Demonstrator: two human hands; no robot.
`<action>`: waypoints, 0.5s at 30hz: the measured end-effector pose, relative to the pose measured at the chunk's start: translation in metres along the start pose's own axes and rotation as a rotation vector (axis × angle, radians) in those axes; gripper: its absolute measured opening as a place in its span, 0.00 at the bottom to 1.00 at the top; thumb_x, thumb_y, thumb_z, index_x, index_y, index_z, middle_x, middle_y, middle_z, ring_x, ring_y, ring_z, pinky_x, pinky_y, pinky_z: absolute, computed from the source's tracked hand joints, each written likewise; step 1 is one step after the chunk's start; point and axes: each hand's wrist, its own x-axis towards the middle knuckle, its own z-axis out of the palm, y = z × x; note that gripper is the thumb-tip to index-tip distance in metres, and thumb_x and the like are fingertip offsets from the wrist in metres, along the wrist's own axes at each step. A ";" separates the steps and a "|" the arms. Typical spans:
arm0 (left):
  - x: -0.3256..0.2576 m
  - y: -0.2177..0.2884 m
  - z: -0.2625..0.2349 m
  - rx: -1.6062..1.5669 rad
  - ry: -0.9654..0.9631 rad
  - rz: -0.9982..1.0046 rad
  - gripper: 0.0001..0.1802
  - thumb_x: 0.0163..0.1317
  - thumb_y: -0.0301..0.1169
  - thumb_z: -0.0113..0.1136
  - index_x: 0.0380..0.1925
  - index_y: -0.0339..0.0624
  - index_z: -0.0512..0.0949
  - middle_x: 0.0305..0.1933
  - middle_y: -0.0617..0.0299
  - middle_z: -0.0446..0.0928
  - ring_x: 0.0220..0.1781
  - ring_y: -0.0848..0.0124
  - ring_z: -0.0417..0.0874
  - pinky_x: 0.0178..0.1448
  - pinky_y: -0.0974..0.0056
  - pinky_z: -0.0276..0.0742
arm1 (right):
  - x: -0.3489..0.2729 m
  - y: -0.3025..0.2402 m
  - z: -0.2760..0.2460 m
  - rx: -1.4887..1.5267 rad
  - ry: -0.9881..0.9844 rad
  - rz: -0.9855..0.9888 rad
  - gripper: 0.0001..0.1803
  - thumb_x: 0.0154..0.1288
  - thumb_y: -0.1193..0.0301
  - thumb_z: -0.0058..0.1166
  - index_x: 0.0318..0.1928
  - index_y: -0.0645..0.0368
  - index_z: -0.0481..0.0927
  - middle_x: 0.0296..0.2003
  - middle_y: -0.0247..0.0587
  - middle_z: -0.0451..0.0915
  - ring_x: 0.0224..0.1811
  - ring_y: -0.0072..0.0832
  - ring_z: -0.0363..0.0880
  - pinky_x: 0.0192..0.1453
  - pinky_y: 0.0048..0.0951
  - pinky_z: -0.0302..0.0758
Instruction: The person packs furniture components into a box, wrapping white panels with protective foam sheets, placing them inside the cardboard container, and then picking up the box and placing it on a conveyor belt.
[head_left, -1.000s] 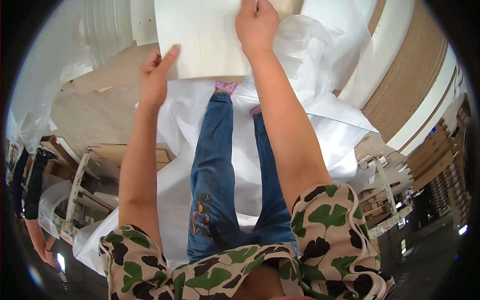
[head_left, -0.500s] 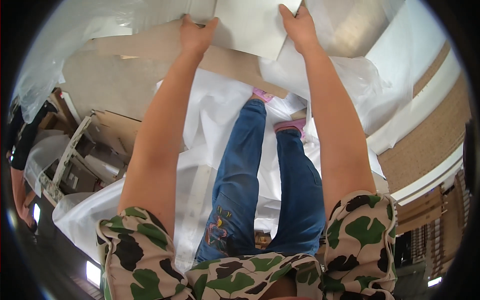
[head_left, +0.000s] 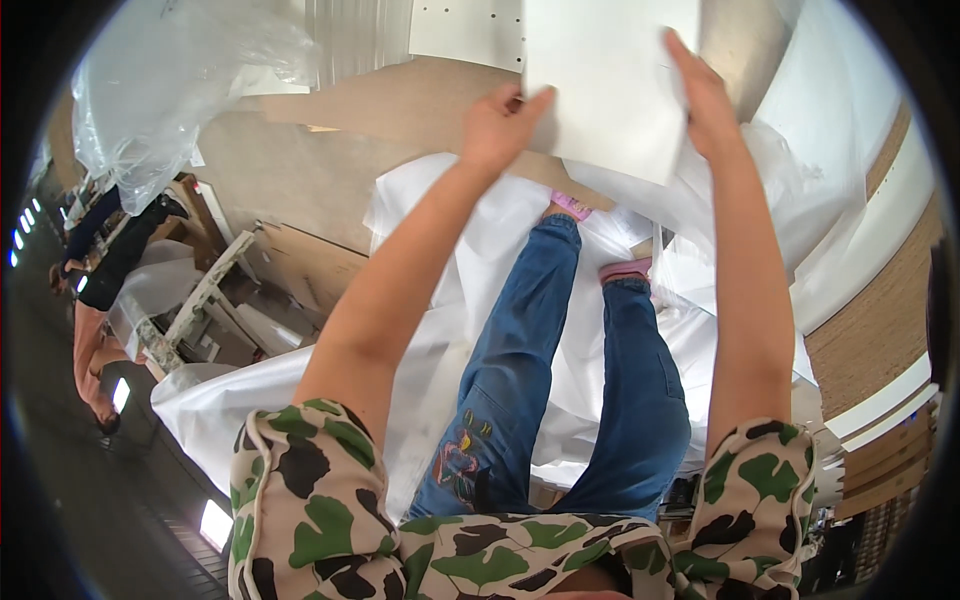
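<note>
A large flat white panel is held up in front of me, at the top of the head view. My left hand grips its left edge with the fingers curled around it. My right hand presses on its right side, fingers laid over the face. Both arms are stretched far forward. Below them are my legs in blue jeans and pink shoes, standing on white plastic sheeting.
Brown cardboard sheets lie on the floor at left. A clear plastic bag hangs at upper left. White boards lean at the right. Another person stands at the far left by crates.
The view has swung, so the panel and both hands sit further right in frame. My hands keep their hold on the panel's two sides; the person at far left shows more.
</note>
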 end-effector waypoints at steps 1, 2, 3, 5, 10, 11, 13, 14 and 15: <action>-0.011 0.010 0.016 -0.065 -0.052 -0.024 0.21 0.49 0.44 0.64 0.29 0.34 0.78 0.19 0.62 0.75 0.21 0.78 0.71 0.26 0.70 0.68 | -0.008 -0.001 -0.023 0.049 0.004 -0.051 0.33 0.59 0.53 0.51 0.55 0.67 0.66 0.51 0.42 0.71 0.52 0.27 0.69 0.55 0.26 0.66; -0.026 0.023 0.039 -0.099 -0.099 -0.021 0.21 0.49 0.44 0.65 0.28 0.34 0.78 0.20 0.63 0.75 0.22 0.79 0.71 0.26 0.71 0.68 | -0.004 0.005 -0.057 -0.085 0.079 -0.135 0.43 0.53 0.44 0.52 0.55 0.72 0.64 0.50 0.52 0.70 0.54 0.37 0.68 0.57 0.31 0.65; -0.033 0.016 0.052 -0.113 -0.176 0.011 0.19 0.50 0.42 0.65 0.29 0.33 0.77 0.22 0.63 0.76 0.23 0.78 0.72 0.28 0.72 0.70 | -0.010 0.003 -0.071 -0.228 0.186 -0.149 0.46 0.52 0.41 0.51 0.56 0.72 0.63 0.52 0.55 0.68 0.57 0.39 0.65 0.59 0.32 0.62; -0.068 0.043 0.084 -0.262 -0.204 -0.010 0.17 0.51 0.38 0.64 0.30 0.33 0.76 0.25 0.62 0.76 0.26 0.77 0.74 0.33 0.72 0.71 | -0.038 -0.009 -0.099 -0.428 0.332 -0.176 0.51 0.50 0.37 0.49 0.58 0.73 0.60 0.55 0.60 0.65 0.60 0.44 0.61 0.63 0.33 0.57; -0.097 0.057 0.121 -0.284 -0.274 -0.063 0.17 0.52 0.40 0.63 0.31 0.35 0.75 0.27 0.60 0.76 0.29 0.76 0.75 0.36 0.72 0.71 | -0.080 -0.027 -0.137 -0.556 0.419 -0.133 0.56 0.47 0.37 0.50 0.60 0.74 0.54 0.56 0.63 0.63 0.60 0.44 0.61 0.64 0.33 0.55; -0.094 0.056 0.123 -0.303 -0.298 -0.159 0.18 0.53 0.42 0.62 0.31 0.36 0.75 0.27 0.61 0.76 0.29 0.75 0.75 0.36 0.72 0.71 | -0.089 -0.029 -0.140 -0.532 0.374 -0.135 0.54 0.49 0.36 0.48 0.60 0.74 0.55 0.55 0.62 0.64 0.59 0.44 0.63 0.63 0.33 0.58; -0.088 0.075 0.128 -0.363 -0.245 -0.254 0.22 0.55 0.51 0.56 0.29 0.41 0.75 0.23 0.64 0.74 0.26 0.75 0.74 0.33 0.73 0.70 | -0.110 -0.022 -0.145 -0.526 0.376 -0.195 0.52 0.50 0.36 0.47 0.58 0.74 0.58 0.53 0.63 0.66 0.58 0.45 0.65 0.61 0.33 0.60; -0.068 0.084 0.125 -0.485 -0.244 -0.265 0.27 0.56 0.58 0.50 0.29 0.41 0.75 0.25 0.64 0.74 0.25 0.75 0.74 0.33 0.71 0.72 | -0.121 -0.022 -0.145 -0.546 0.363 -0.263 0.51 0.52 0.36 0.46 0.57 0.75 0.61 0.52 0.63 0.68 0.56 0.45 0.67 0.59 0.33 0.63; -0.040 0.097 0.116 -0.584 -0.304 -0.165 0.32 0.56 0.61 0.45 0.39 0.40 0.72 0.36 0.60 0.73 0.36 0.71 0.74 0.41 0.69 0.71 | -0.129 -0.016 -0.145 -0.646 0.430 -0.394 0.47 0.54 0.37 0.44 0.51 0.76 0.67 0.46 0.64 0.72 0.50 0.47 0.72 0.54 0.33 0.67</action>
